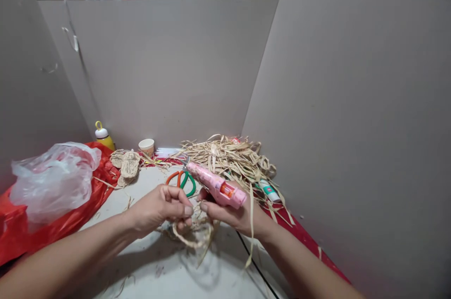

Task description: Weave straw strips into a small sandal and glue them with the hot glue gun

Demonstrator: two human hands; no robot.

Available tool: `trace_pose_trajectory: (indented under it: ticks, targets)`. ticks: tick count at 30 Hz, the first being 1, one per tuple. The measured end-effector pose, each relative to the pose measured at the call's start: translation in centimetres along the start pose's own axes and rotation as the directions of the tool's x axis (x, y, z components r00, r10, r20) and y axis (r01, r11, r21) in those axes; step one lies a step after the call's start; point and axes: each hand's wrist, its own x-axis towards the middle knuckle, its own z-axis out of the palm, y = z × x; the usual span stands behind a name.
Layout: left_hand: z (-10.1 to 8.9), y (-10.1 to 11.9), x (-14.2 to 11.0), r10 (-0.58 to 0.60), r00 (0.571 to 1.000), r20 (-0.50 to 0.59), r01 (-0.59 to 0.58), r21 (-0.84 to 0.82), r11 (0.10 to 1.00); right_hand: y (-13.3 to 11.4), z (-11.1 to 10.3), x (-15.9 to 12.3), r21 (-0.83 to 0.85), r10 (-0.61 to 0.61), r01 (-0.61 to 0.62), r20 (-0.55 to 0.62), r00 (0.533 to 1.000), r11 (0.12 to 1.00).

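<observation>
My left hand (165, 210) is closed in a pinch, thumb against fingertips, at the top of a braided straw loop (192, 242). My right hand (234, 212) curls beneath a pink hot glue gun (214, 185), whose nozzle points up and left; the palm side and handle are hidden. Its thumb and forefinger come close to the left fingertips, above the braid. Just behind the hands lie scissors with orange and green handles (190, 186). A black cord (253, 261) runs from under my right wrist toward the front edge.
A heap of dry straw strips (225, 156) lies at the back right beside a white-and-green tube (269, 191). To the left are woven straw pieces (127, 167), a paper cup (146, 147), a yellow bottle (104, 137) and a clear plastic bag (56, 177) on red plastic. Grey partitions (169, 64) enclose the table.
</observation>
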Motion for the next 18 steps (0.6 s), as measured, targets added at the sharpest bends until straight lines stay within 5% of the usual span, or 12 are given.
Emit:
trace_pose_trajectory:
  ticks: [5, 18]
  targets:
    - [-0.8, -1.4, 0.7, -0.188, 0.98, 0.06, 0.195, -0.137, 0.971, 1.5, 0.5, 0.1, 0.022, 0.069, -0.07, 0.043, 0.997, 0.997]
    - [-2.0, -3.9, 2.3, -0.242, 0.953, 0.182, 0.267, -0.131, 0.955, 3.7, 1.3, 0.2, 0.294, 0.234, -0.248, 0.081, 0.969, 0.923]
